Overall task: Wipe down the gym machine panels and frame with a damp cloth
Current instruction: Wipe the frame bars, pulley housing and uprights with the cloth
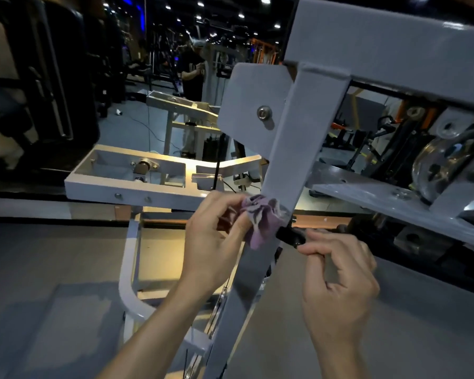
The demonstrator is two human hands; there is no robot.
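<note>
Bunched cloth [260, 218] in left hand [216, 239] against upright, slightly tilted frame post [293, 149].

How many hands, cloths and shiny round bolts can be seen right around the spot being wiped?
Hands: 2, the left hand gripping the cloth and the right hand holding a black knob
Cloths: 1, a purple cloth pressed on the grey post
Shiny bolts: 1, the bolt on the flat plate above
Total: 4
</note>
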